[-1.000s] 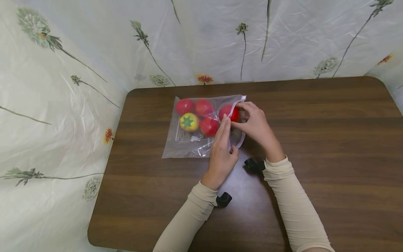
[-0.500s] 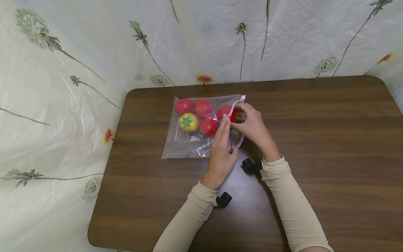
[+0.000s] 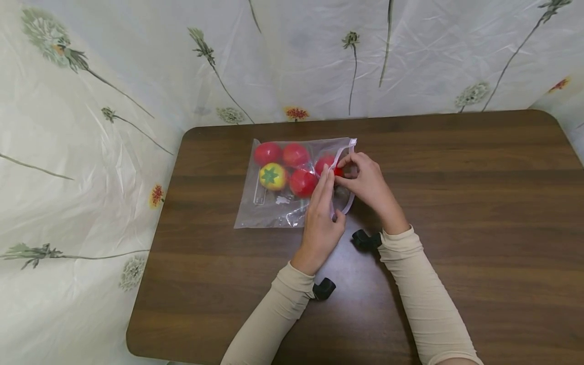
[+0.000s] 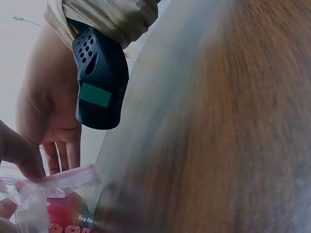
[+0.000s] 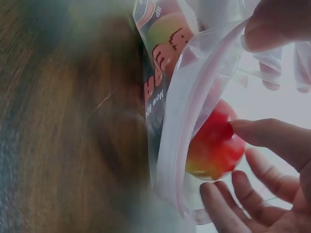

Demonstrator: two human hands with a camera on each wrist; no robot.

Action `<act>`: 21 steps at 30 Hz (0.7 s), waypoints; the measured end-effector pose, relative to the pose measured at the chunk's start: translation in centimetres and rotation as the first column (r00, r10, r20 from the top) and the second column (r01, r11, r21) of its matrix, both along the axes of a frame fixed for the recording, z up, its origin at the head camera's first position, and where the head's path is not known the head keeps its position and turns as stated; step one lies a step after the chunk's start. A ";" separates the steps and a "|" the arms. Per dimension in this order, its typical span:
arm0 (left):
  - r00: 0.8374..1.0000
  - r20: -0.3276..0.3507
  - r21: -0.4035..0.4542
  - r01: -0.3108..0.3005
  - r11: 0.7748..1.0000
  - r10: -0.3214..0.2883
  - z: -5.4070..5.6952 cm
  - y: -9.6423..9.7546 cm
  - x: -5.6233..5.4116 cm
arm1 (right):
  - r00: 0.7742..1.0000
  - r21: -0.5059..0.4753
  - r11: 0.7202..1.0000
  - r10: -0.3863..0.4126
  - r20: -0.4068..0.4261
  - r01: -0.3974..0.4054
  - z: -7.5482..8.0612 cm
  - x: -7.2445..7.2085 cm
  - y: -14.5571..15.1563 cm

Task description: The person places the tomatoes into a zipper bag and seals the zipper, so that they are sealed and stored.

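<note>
A clear zip bag [image 3: 255, 215] lies on the table with several round red tomatoes [image 3: 303, 182] inside. One shows its yellow top with a green star-shaped calyx [image 3: 270, 176]. My right hand [image 3: 371, 185] holds another red tomato [image 5: 216, 145] at the bag's mouth, thumb and fingertips around it; its yellow-green end points down in the right wrist view. My left hand [image 3: 317, 228] holds the upper edge of the opening, long fingers outstretched over the plastic, thumb on the zip strip [image 4: 73, 175]. Most of the held tomato is hidden behind plastic and fingers in the head view.
The brown wooden table [image 3: 479, 203] has rounded corners and ends at a flower-printed plastic curtain [image 3: 292, 61] behind and to the left. Dark wrist cameras [image 3: 365, 241] sit on the inner side of both cuffs, close over the tabletop.
My right hand has shifted slightly left and its fingers lie lower on the tomato, which sits farther inside the bag's mouth. The left hand has stayed in place.
</note>
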State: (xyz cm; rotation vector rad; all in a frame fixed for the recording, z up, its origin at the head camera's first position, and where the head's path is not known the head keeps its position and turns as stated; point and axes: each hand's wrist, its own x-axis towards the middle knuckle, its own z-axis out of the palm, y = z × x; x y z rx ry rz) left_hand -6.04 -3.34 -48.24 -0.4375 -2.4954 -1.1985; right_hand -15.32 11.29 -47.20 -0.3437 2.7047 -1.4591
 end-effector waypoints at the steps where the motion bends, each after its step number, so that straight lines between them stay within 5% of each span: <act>1: 1.000 0.003 0.000 0.000 1.000 0.000 0.0 0.0 0.0 | 1.000 0.007 1.000 0.005 0.010 -0.006 -0.1 0.0 0.0; 6: 1.000 0.014 -0.001 -0.001 1.000 0.002 0.1 0.1 0.1 | 0.997 -0.011 0.998 0.069 0.026 -0.068 -0.6 -0.2 0.0; 21: 1.000 0.019 -0.015 -0.014 1.000 0.015 0.0 -0.1 -0.1 | 0.973 -0.006 0.978 0.208 -0.100 -0.209 -0.8 0.0 -0.3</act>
